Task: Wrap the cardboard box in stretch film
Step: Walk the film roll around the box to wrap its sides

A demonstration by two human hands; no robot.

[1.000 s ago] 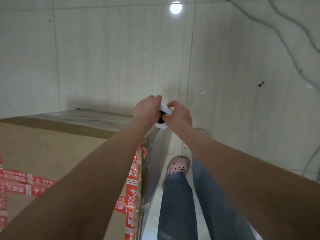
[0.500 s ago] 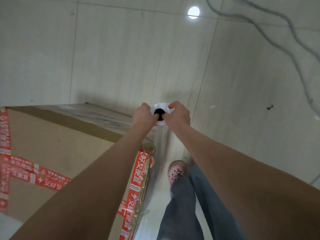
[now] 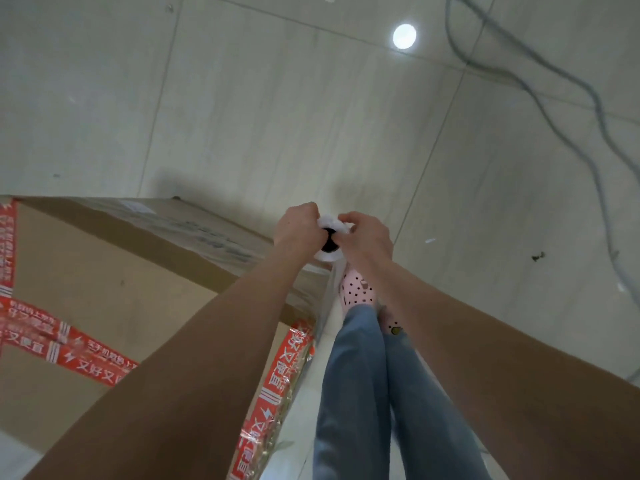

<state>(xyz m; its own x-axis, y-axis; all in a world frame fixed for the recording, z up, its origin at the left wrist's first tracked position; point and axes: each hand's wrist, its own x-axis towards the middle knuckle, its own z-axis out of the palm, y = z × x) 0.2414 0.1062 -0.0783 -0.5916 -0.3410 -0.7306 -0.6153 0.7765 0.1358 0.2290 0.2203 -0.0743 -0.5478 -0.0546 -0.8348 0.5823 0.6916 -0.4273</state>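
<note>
Pale tiled floor reflects a round light; grey cables trail at right. The cardboard box stands lower left, its red tape bearing Chinese characters. Left hand and right hand clench the stretch-film roll at its corner.

Single view only: head-worn wide-angle, looking steeply down past both outstretched forearms to the tiled floor. Left hand and right hand sit near frame centre, at arm's reach from the lens. Cardboard box fills the lower left; its near right corner runs down to the bottom edge. Strong fisheye bend at the borders. No second camera, so nothing shared between views.
</note>
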